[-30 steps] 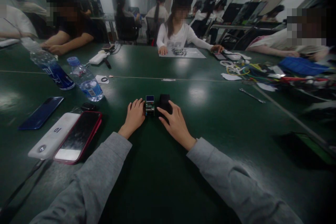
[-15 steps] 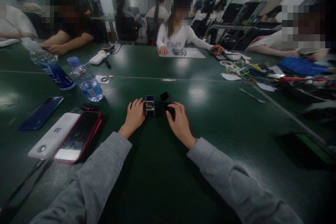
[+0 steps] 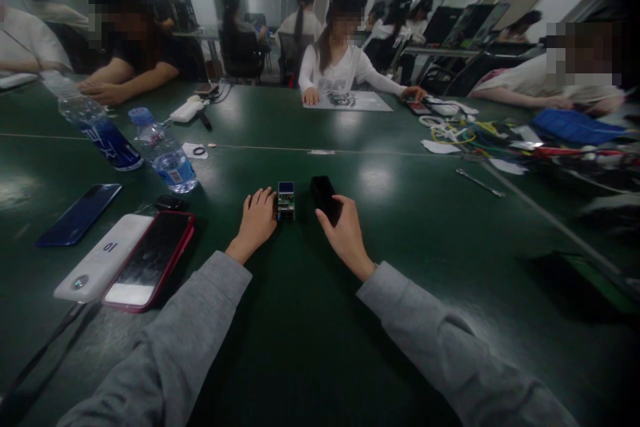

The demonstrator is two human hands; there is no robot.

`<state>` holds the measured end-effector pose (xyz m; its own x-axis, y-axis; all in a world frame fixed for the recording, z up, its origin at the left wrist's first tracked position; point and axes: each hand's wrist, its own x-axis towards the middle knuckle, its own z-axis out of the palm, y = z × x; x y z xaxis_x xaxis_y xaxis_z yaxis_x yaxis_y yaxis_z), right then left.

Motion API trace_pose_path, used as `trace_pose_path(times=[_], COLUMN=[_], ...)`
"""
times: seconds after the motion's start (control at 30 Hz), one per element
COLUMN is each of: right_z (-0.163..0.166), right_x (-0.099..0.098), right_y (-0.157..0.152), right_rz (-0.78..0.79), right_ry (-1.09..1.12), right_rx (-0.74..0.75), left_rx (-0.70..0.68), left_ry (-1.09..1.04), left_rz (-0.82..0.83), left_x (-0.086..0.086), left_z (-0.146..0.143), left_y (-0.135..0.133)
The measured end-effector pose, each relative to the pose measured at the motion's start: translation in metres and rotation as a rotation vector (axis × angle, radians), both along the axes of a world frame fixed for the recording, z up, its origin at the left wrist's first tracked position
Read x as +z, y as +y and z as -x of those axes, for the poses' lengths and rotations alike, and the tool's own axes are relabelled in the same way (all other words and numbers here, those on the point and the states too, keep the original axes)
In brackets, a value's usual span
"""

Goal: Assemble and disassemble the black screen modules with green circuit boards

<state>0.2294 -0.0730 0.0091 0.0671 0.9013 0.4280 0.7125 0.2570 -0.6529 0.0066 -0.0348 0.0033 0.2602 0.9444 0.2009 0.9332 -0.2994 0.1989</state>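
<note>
Now the left hand (image 3: 256,221) lies on the green table (image 3: 310,320) with its fingers loosely curled, and the fingertips touch the left side of a small electronic module (image 3: 286,200) that has a blue square on top. I cannot tell if the fingers really pinch this module or only rest against it. The right hand (image 3: 345,235) is just to the right of it, and its fingers are closed around the near end of a black rectangular block (image 3: 324,193). The block stands tilted, its far end pointing away from the person, and it is beside the module but does not touch it. Both sleeves are grey.

To the left lie a phone in a red case (image 3: 150,257), a white power bank (image 3: 103,259) and a dark blue phone (image 3: 79,213). Farther back are two water bottles (image 3: 163,153). Other persons sit at the far side of the table.
</note>
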Motion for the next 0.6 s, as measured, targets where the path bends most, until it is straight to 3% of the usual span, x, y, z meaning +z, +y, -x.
trace_pose_path(times=[0.23, 0.37, 0.5, 0.6], right_z=[-0.016, -0.042, -0.103, -0.183], right_x=[-0.004, 0.0, -0.004, -0.015], right_y=[0.014, 0.005, -0.028, -0.062], right_rz=[0.112, 0.15, 0.183, 0.231], right_ry=[0.064, 0.047, 0.016, -0.026], right_rx=[0.053, 0.003, -0.136, -0.335], left_rx=[0.0, -0.005, -0.01, -0.008], left_ry=[-0.002, -0.004, -0.008, -0.009], left_rz=[0.015, 0.01, 0.006, 0.008], left_x=[0.001, 0.002, 0.001, 0.002], left_z=[0.001, 0.001, 0.001, 0.001], left_y=[-0.001, -0.001, -0.001, -0.001])
